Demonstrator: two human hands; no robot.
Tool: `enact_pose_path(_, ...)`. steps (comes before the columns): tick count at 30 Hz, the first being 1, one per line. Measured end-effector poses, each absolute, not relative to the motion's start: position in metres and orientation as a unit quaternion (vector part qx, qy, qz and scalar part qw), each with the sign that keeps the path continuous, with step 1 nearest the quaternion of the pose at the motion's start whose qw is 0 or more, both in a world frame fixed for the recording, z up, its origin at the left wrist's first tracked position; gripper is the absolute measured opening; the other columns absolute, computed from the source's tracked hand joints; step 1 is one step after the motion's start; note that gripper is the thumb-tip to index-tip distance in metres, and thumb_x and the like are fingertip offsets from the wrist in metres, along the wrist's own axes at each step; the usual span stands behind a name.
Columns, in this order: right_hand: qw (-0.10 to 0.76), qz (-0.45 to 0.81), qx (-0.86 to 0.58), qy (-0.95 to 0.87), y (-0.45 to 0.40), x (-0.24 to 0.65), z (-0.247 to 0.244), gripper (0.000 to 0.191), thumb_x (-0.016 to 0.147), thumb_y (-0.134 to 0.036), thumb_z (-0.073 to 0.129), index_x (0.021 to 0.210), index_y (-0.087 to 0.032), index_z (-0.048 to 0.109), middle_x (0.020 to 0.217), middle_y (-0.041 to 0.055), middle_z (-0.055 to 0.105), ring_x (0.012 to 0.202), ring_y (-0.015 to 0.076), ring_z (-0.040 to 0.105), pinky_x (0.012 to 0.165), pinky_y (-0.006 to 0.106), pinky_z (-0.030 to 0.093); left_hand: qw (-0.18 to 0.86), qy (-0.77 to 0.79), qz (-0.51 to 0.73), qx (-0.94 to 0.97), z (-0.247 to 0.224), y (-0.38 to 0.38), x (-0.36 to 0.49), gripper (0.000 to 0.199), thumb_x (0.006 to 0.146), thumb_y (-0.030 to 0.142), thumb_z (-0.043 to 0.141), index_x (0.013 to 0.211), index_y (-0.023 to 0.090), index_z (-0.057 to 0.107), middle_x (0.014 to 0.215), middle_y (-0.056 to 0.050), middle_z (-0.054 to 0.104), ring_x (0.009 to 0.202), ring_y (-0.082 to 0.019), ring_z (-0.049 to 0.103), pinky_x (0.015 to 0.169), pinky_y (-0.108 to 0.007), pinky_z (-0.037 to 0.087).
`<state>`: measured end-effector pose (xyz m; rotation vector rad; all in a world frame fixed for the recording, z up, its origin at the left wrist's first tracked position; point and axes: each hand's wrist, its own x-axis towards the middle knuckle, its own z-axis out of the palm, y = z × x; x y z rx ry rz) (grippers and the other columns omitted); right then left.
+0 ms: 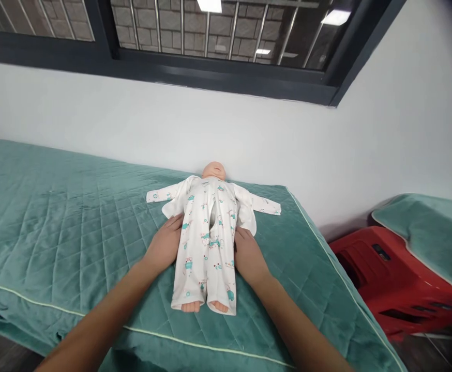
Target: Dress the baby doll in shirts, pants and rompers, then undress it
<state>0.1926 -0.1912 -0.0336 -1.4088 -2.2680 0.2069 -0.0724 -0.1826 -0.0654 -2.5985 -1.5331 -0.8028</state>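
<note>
Saw a dark window frame (218, 77) at twelve o'clock, with metal bars (233, 31) and brickwork (167, 26) showing through it, set in a plain white wall (385, 134) stretching round to two o'clock. Noticed a red plastic object (400, 289) at four o'clock, a green cloth (435, 232) lying partly over it, and dark flooring (1, 351) at eight.

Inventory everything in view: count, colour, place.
Baby doll: one, peach, on cover
Printed top: one, white, doll's torso
Printed trousers: one, white, over doll's legs
Quilted cover: one, green, under doll
Plastic piece: one, red, lower right
Cloth: one, green, over plastic
Wall: one, white, behind doll
Window frame: one, grey, top
Bars: several, silver, outside window
Lights: several, white, within frame
Block wall: one, brownish, outside
Floor: one, dark, bottom corners
Left hand: one, bare, against trousers
Right hand: one, bare, against trousers
</note>
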Motion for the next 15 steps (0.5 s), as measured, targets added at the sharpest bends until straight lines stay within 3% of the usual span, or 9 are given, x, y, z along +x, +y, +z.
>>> enact_pose_path(6,0.232,0.044,-0.518,-0.822,-0.195,0.195,-0.036,0.032,0.088,-0.007,0.049,0.113,-0.017,0.066,0.119,0.0097,0.065,0.116,0.0256,0.051,0.101,0.038,0.041,0.022,-0.436,-0.266,-0.86,-0.058,-0.177,-0.079,0.032,0.091,0.022,0.054,0.119,0.021,0.07,0.122,-0.01,0.068,0.122,-0.024,0.058,0.114,-0.043,0.044)
enact_pose_path(11,0.224,0.04,-0.516,-0.826,-0.193,0.194,-0.035,0.04,0.087,-0.006,0.047,0.12,-0.018,0.065,0.123,0.0091,0.066,0.124,0.0232,0.051,0.118,0.041,0.023,0.017,-0.394,-0.272,-0.878,-0.054,-0.176,-0.075,0.038,0.092,0.023,0.052,0.128,0.02,0.064,0.131,-0.011,0.062,0.127,-0.025,0.055,0.108,-0.04,0.049)
enact_pose_path(15,0.183,0.055,-0.545,-0.816,-0.19,0.194,-0.033,0.045,0.089,-0.007,0.041,0.128,-0.019,0.061,0.12,0.0093,0.067,0.123,0.0222,0.054,0.121,0.044,0.015,0.049,-0.374,-0.245,-0.893,-0.05,-0.167,-0.071,0.03,0.087,0.024,0.057,0.114,0.019,0.069,0.114,-0.011,0.069,0.111,-0.026,0.063,0.096,-0.041,0.055)
